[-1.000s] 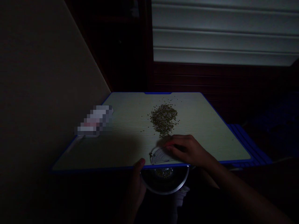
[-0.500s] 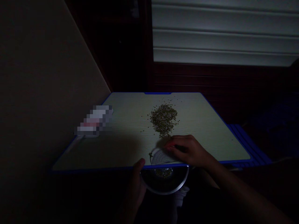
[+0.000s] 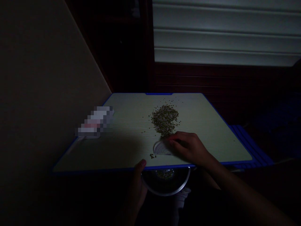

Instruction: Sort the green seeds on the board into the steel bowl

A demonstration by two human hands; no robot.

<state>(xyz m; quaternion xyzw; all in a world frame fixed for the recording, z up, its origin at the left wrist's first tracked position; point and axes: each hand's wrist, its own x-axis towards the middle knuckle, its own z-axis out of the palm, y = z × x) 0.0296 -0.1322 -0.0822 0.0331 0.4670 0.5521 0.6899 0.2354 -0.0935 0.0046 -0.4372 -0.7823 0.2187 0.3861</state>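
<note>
My right hand (image 3: 188,145) pinches a clear protractor (image 3: 162,148), which lies on the tabletop with its curved edge toward a pile of small greenish-brown beans (image 3: 165,119). The fingertips meet at the near side of that pile. A few loose beans (image 3: 152,155) sit just left of and below the protractor. Below the table's front edge, my left hand (image 3: 140,183) grips the left rim of a round metal bowl (image 3: 168,192). Its thumb shows at the table edge; the other fingers are mostly hidden. More beans lie at the bottom of the bowl, partly covered by the table.
The pale, blue-edged table (image 3: 207,125) stands before me. A blurred-out white and reddish object (image 3: 94,124) lies at its left edge, beside a wall (image 3: 47,78). Ribbed blue material (image 3: 249,144) is at the right side. A slatted white panel (image 3: 223,34) is behind.
My right hand and the protractor have moved away from the front edge, up toward the bean pile. Several beans stay behind near the edge. My left hand and the bowl have not moved.
</note>
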